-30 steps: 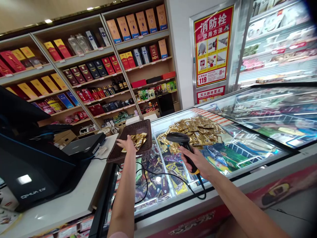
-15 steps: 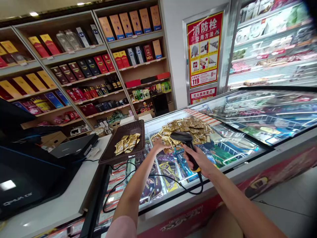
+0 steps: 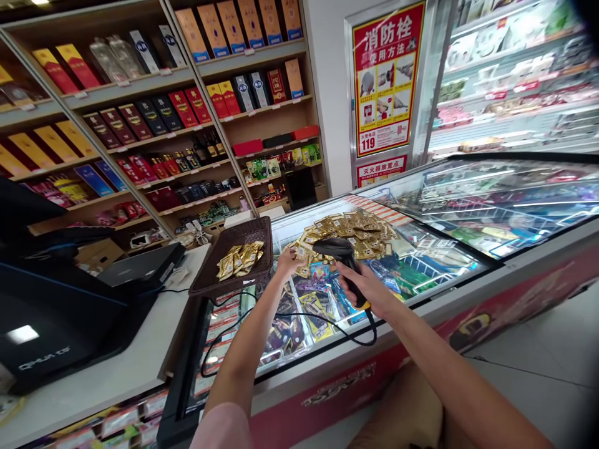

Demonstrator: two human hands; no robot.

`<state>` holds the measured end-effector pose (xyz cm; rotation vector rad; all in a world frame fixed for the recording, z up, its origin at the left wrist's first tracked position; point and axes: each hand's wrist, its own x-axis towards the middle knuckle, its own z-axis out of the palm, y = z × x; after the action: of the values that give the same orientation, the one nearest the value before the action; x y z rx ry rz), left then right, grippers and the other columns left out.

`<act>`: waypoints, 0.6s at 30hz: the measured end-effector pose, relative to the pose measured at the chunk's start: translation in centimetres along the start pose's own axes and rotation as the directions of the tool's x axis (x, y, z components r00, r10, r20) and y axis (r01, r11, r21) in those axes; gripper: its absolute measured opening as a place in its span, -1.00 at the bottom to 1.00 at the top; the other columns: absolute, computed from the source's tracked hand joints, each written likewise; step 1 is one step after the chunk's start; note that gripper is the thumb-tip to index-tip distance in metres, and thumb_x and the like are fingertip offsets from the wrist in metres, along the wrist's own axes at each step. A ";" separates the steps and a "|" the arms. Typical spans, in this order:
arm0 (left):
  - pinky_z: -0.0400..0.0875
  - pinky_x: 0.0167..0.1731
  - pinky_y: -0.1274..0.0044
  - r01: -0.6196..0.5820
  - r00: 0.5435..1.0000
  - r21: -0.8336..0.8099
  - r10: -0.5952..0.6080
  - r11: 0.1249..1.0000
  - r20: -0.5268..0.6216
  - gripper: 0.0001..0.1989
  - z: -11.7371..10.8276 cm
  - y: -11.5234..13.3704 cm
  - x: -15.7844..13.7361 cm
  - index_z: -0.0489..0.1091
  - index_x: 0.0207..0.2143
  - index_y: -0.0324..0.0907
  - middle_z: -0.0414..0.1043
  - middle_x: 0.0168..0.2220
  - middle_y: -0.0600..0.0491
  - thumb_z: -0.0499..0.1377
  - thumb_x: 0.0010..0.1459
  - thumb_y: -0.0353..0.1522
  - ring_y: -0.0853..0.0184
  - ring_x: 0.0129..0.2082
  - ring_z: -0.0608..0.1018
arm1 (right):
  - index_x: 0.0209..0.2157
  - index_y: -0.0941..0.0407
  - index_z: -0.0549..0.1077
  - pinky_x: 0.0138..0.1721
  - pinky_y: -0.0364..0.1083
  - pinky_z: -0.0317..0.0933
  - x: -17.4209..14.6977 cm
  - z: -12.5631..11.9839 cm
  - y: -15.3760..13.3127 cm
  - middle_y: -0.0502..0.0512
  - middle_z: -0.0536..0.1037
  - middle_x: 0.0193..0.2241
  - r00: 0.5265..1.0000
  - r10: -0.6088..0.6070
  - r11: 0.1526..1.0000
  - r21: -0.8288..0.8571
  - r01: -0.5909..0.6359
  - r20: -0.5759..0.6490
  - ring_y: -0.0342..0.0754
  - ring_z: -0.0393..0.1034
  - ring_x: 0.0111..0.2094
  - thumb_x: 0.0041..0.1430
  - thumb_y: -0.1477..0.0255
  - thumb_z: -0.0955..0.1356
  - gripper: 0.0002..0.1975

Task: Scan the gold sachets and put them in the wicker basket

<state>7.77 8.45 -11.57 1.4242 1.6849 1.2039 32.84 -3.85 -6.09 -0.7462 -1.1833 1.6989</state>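
Note:
My right hand (image 3: 367, 288) is wrapped round the handle of a black barcode scanner (image 3: 337, 249), its head over a spread pile of gold foil packets (image 3: 367, 234). At the pile's near left edge, my left hand (image 3: 289, 260) has its fingers closed on one gold packet (image 3: 301, 254), just left of the scanner head. The pile lies on the glass top of a chest freezer (image 3: 412, 249). Left of it, a brown woven basket (image 3: 209, 269) contains several more gold packets (image 3: 240, 259). A black cable (image 3: 322, 321) runs from the scanner handle across the glass.
A white counter (image 3: 107, 368) at the left bears a black checkout machine (image 3: 56, 312). Shelves of boxed bottles (image 3: 145, 118) stand behind. A red fire-hydrant poster (image 3: 386, 81) hangs on the wall, and a lit display fridge (image 3: 515, 87) is at the far right.
My left hand's fingers have gone from spread over the pile to closed on a packet. The scanner has shifted slightly left, toward that hand. The view has tilted down a little.

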 end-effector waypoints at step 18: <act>0.19 -0.49 0.62 -0.059 0.986 -0.182 0.086 0.982 0.145 -0.65 -6.5 4.2 -1.1 0.50 -0.36 -0.21 0.41 -0.49 0.10 0.38 -0.16 -0.17 0.40 -0.46 0.39 | -0.33 0.05 0.24 -0.72 -0.22 -0.01 0.3 3.1 -0.3 -0.20 0.27 -0.66 0.993 -0.048 0.990 -0.128 0.062 0.110 -0.27 0.09 -0.75 0.07 0.06 0.41 -0.59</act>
<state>3.95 5.78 -5.25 1.4392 1.3985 1.2192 30.16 -4.75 -4.71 -0.7023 -1.3880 1.6444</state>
